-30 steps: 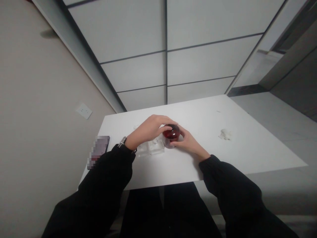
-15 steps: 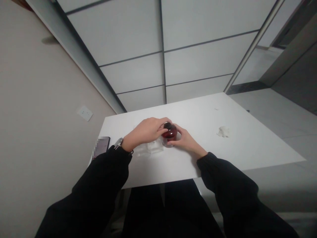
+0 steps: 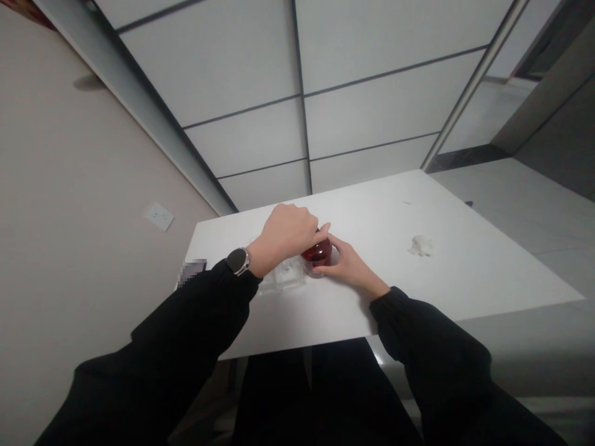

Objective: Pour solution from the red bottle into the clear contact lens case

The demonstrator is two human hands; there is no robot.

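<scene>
A round, glossy dark red bottle stands near the middle of the white table. My right hand is closed round its right side, thumb low and fingers along the far side. Over the top lies my left hand, closed on the bottle's black cap, which its knuckles now mostly cover; the left fingertips are hidden. A watch sits on my left wrist. Just left of the bottle, partly under my left forearm, is a clear plastic tray or box; its contents cannot be made out.
A phone lies at the table's left edge, partly behind my left sleeve. Crumpled white tissue rests on the right side, with a small white scrap beyond it. White cabinet panels rise behind the table, and a wall with a socket stands left.
My left hand has turned over the bottle's top, its wrist rolling so that the watch face shows and the knuckles hide the cap. My right hand stays in place on the bottle.
</scene>
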